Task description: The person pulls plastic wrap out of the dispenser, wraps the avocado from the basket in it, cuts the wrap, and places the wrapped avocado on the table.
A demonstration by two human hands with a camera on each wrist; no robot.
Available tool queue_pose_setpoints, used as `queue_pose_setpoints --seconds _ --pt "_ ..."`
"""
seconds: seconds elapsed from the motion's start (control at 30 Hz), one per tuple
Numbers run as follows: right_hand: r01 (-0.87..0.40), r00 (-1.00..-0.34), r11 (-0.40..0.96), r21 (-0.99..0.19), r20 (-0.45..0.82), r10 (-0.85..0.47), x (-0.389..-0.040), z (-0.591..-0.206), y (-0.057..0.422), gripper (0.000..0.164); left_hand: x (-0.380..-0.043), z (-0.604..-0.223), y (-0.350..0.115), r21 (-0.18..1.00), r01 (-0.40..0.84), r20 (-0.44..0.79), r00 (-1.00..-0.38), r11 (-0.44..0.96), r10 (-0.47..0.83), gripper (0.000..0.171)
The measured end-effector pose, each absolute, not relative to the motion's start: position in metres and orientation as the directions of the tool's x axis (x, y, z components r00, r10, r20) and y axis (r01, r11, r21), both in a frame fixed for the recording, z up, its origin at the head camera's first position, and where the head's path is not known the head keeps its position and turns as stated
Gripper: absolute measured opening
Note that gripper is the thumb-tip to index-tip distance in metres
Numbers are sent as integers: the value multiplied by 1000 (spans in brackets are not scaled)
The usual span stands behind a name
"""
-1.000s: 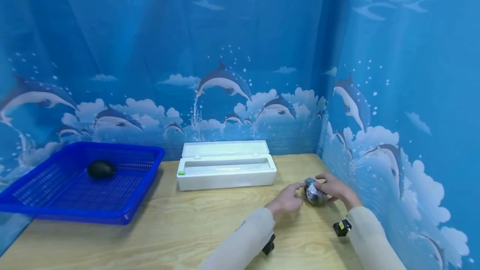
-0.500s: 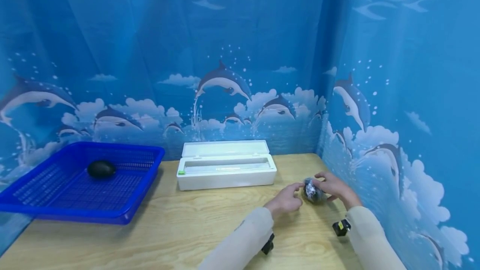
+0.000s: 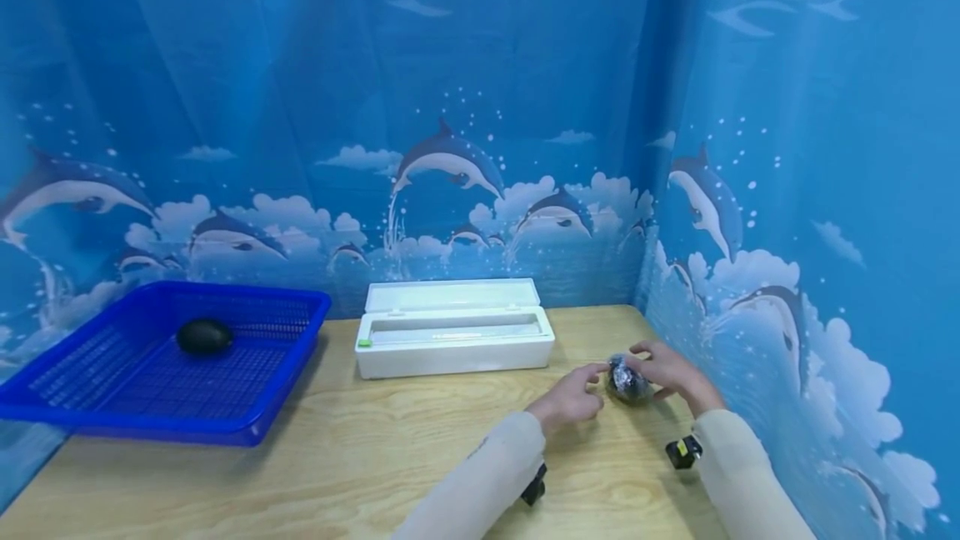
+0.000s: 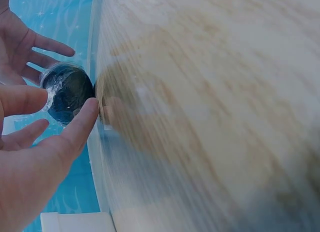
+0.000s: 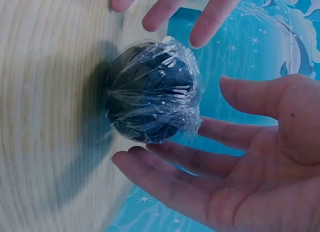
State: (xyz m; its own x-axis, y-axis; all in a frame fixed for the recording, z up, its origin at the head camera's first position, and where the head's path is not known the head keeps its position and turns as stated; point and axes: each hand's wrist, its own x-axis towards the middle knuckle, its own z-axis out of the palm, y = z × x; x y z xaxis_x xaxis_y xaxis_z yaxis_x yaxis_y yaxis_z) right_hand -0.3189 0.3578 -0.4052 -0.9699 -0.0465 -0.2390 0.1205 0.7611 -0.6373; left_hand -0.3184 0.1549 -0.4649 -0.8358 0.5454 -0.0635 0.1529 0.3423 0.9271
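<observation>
A dark round object (image 3: 627, 379) in crinkled, glinting cling film sits on the table at the right. In the right wrist view its film (image 5: 172, 99) is bunched towards the right side. My left hand (image 3: 570, 398) is at its left, index finger stretched to its upper edge. In the left wrist view the thumb and one finger reach close to the wrapped ball, the fingers fairly straight. From the other side comes my right hand (image 5: 250, 157), fingers spread loosely along the lower side and thumb apart from the film.
Behind the hands stands a white cling film dispenser box (image 3: 453, 361), its lid raised. A blue plastic basket (image 3: 255, 432) at the left holds a dark green oval fruit (image 3: 204, 337). Dolphin-printed curtains (image 3: 765, 307) border the wooden table (image 3: 360, 457) at the back and right.
Both hands stay almost where they were around the wrapped object. The bright glints on its film have become smaller, and its dark surface shows more.
</observation>
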Motion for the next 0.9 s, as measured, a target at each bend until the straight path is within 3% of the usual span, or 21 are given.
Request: queue_pose_setpoints --seconds 0.3,0.57,0.9 --pt "63 -980 823 -565 -193 -57 -321 -397 351 56 -318 -464 146 934 138 -63 -847 331 528 67" --pt "-52 -998 898 -437 -8 -61 -321 -389 327 47 -318 -462 129 920 204 -26 -819 334 573 64" --pt "-279 -958 853 -441 191 -215 -328 -380 278 32 -320 -456 91 838 312 -11 -810 447 587 59"
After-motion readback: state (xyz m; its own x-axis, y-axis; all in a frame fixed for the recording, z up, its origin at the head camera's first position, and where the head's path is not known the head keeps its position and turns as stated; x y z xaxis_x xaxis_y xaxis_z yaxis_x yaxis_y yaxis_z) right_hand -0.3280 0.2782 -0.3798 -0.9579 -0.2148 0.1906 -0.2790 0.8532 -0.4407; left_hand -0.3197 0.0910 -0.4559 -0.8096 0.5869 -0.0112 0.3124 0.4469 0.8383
